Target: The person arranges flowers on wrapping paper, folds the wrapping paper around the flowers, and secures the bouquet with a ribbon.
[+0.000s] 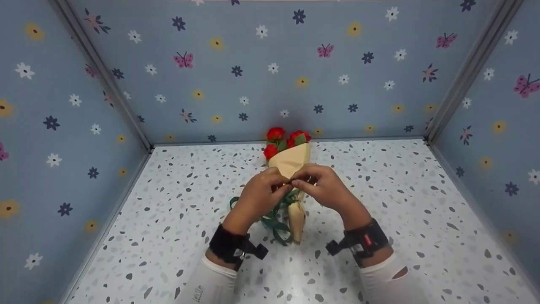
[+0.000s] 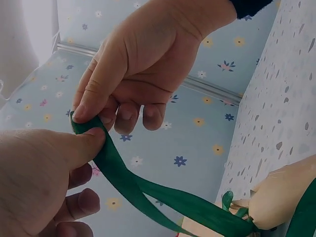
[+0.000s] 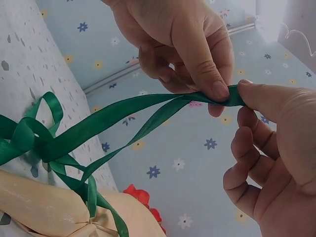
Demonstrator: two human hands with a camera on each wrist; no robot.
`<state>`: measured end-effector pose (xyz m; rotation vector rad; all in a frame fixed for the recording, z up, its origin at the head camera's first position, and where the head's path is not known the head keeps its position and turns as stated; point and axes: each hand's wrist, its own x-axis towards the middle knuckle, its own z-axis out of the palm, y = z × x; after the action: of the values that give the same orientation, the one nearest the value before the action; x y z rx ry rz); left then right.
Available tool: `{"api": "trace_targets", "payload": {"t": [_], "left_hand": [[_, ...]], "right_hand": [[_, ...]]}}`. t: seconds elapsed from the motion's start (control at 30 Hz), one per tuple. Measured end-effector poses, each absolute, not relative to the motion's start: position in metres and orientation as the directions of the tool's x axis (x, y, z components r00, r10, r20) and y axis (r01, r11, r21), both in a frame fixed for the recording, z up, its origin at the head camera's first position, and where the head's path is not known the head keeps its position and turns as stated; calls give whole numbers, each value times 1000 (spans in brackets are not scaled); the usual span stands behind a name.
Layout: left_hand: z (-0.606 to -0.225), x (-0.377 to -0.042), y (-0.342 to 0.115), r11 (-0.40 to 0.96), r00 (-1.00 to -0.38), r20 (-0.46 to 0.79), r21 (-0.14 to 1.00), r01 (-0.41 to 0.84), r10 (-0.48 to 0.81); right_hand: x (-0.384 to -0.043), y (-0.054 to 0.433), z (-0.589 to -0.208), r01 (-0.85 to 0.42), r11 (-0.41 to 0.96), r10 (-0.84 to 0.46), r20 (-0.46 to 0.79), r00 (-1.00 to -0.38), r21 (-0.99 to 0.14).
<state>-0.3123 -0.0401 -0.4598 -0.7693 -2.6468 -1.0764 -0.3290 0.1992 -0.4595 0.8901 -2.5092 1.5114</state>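
A bouquet of red artificial-looking roses [image 1: 276, 134] in cream wrapping paper [image 1: 295, 155] lies on the speckled table, blooms toward the back wall. Green ribbon [image 2: 114, 163] runs up from the gathered neck of the paper, looped over in a strip. My left hand [image 1: 261, 192] pinches the raised ribbon between thumb and forefinger. Right beside it, my right hand [image 1: 322, 185] pinches the same stretch, fingertips nearly meeting. In the right wrist view, more ribbon loops [image 3: 24, 131] lie near the paper-wrapped stem end [image 3: 39, 205]. The hands partly cover the bouquet's middle in the head view.
The white speckled tabletop [image 1: 168, 236] is enclosed by blue flower-patterned panels [image 1: 270, 67] at the back and both sides. Grey metal strips [image 1: 101, 80] join the panels at the corners. Black camera straps [image 1: 230, 245] circle both wrists.
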Motion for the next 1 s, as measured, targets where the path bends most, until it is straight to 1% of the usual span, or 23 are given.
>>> {"api": "trace_targets", "payload": {"t": [0.2,0.27,0.33,0.43,0.53,0.6,0.7,0.77,0.83,0.9,1.0], "left_hand": [[-461,-316,-46,610,-869,357,619,495,343],[-462,-317,-48,606,-874,359,630,486,327],[-462,-319,-51,602,-881,352,643,472,315],[-461,-321,-56,605,-889,342,651,459,305],[-461,-323,-59,619,-894,334,645,448,299],[-461,-324,-61,627,-896,334,640,444,293],[-461,-325,-64,628,-895,339,638,445,290],[-461,-326,-64,624,-895,338,643,445,290],[-461,-325,-65,622,-895,337,643,446,292],[-461,-325,-64,625,-897,332,643,442,293],[-461,-324,-63,629,-896,327,638,443,299]], "right_hand": [[-329,204,-463,-476,350,-424,316,-848,-807],[-328,207,-466,-472,377,-450,287,-845,-797],[-326,208,-470,-475,417,-505,236,-830,-775],[-321,206,-479,-519,493,-616,141,-775,-699],[-314,195,-490,-571,554,-693,45,-720,-606],[-309,186,-498,-610,587,-718,6,-696,-532],[-304,173,-507,-644,621,-729,-25,-684,-447],[-303,168,-509,-639,640,-719,-42,-693,-427],[-306,168,-509,-619,661,-695,-36,-718,-424],[-311,172,-508,-583,686,-649,-3,-761,-434],[-321,178,-508,-542,725,-562,89,-822,-426]]}}
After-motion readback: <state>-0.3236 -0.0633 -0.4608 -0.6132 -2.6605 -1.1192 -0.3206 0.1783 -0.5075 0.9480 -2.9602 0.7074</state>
